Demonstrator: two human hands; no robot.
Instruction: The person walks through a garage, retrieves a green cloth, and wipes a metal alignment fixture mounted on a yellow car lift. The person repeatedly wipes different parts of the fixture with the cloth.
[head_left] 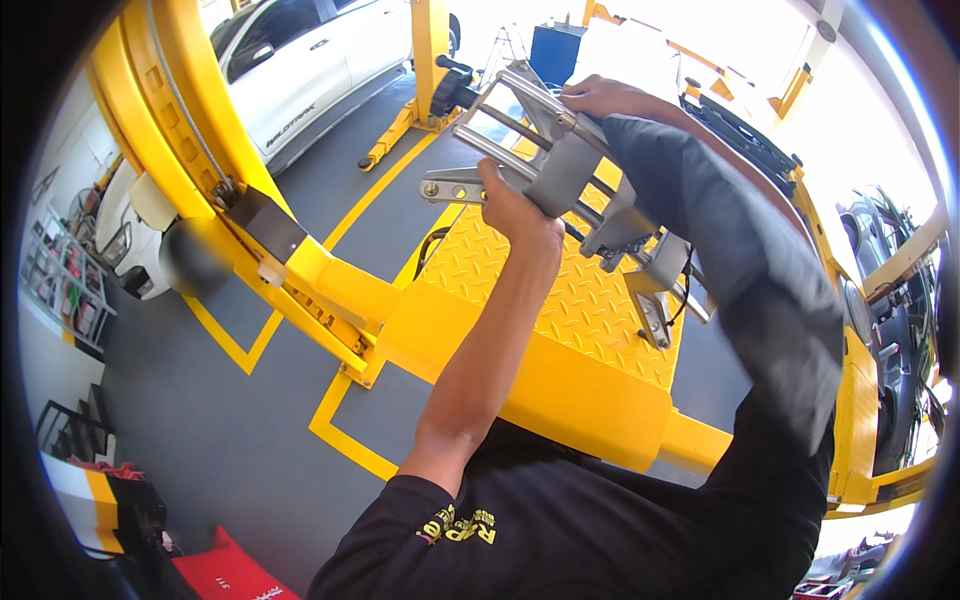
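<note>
A silver metal wheel clamp [562,175], with parallel rods, sliding blocks and a black knob [453,92] at its far left end, is held tilted above a yellow checker-plate platform [480,255]. My left hand [520,208] wraps round the clamp's near side, thumb up along the body; its fingers are partly hidden. At the far side my right hand [603,97] is closed on the clamp's upper edge, with its fingertips out of sight. A dark grey trouser leg [720,240] rises in front of my right forearm. Lower metal brackets [655,310] hang over the platform's right part.
A yellow lift post [185,130] stands at the left, with a white pickup [300,80] behind it. Yellow lines mark the grey floor [200,410]. A red object [235,570] lies at the lower left. At the far right is a dark vehicle [900,330]; a blue cabinet [557,55] stands further back.
</note>
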